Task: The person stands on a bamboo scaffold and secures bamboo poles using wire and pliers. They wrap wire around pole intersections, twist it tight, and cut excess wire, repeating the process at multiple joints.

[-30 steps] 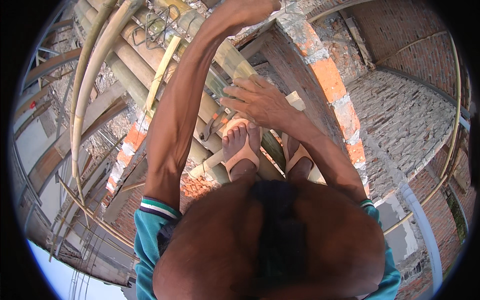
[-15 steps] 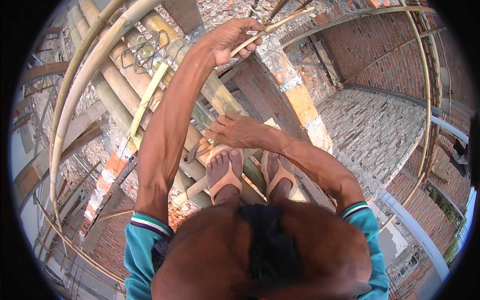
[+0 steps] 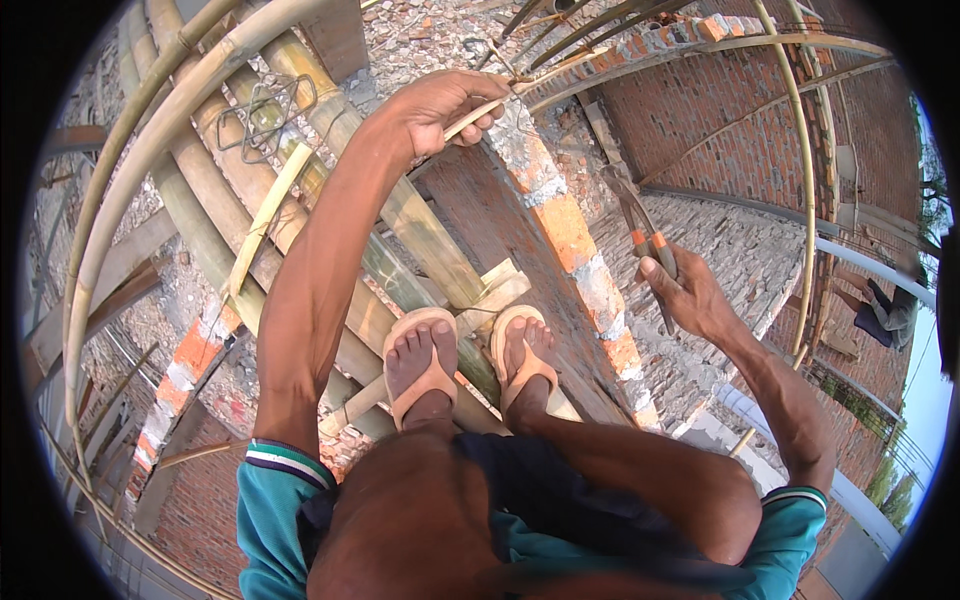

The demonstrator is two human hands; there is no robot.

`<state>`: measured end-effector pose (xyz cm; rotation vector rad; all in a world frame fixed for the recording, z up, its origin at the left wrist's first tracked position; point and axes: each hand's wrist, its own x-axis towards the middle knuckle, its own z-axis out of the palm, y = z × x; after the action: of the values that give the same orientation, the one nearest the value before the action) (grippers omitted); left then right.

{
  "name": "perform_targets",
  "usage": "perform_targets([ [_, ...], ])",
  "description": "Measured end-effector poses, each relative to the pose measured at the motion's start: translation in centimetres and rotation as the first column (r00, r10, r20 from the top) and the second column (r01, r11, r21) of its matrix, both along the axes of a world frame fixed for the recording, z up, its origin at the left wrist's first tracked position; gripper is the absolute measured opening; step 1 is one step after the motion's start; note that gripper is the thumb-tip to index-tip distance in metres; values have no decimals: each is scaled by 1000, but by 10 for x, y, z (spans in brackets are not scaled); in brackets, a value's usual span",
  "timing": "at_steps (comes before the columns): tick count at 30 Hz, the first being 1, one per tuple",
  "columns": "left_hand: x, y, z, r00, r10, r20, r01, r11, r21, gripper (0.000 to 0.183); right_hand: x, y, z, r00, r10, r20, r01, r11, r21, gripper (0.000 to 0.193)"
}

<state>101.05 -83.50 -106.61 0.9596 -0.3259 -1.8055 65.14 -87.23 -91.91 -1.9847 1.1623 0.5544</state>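
My left hand [image 3: 450, 108] is closed around a pale strip of split bamboo [image 3: 470, 119], beside the top of a broken brick wall. A thin dark wire [image 3: 505, 65] shows just beyond its fingers; whether they touch it I cannot tell. Out to the right, my right hand [image 3: 693, 292] grips a pair of pincers [image 3: 634, 215] with orange on the handles, raised and pointing away from me. Under my sandalled feet lie bamboo poles [image 3: 385, 265] and a short wooden block [image 3: 497, 297].
Bent wire pieces [image 3: 262, 120] and a bamboo strip [image 3: 268, 225] lie on the poles at left. A brick wall edge [image 3: 565, 235] runs beside a plank [image 3: 490, 215]. Long bamboo poles [image 3: 125, 240] arch at left. Another person [image 3: 885, 312] is far right.
My right hand has moved from beside my feet to the right, lifting the pincers off the poles. My left hand, still holding the bamboo strip, appears slightly lower and further left.
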Motion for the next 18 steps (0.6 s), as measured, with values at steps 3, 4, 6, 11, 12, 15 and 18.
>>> perform_targets([
  [3,-1,1,0,999,19,27,-20,1000,20,21,27,-28,21,978,130,-160,-144,986,-80,64],
  [4,-1,1,0,999,27,23,-27,999,22,21,38,-33,17,963,189,-193,-210,973,-98,61],
  [6,-1,1,0,1000,19,21,-20,1000,24,22,58,-39,0,979,174,-103,-192,960,-205,53],
  [11,1,0,2,1000,-1,29,0,1000,31,26,77,-48,-37,957,275,88,-232,914,-334,48],
  [12,1,0,2,1000,2,28,-3,999,34,26,78,-49,-42,938,322,127,-255,891,-375,48],
  [15,-1,0,3,999,1,45,-3,999,45,26,78,-48,-45,894,423,147,-314,827,-465,49],
  [18,-3,1,4,997,27,69,-30,999,44,25,78,-45,-42,900,423,103,-332,821,-465,45],
])
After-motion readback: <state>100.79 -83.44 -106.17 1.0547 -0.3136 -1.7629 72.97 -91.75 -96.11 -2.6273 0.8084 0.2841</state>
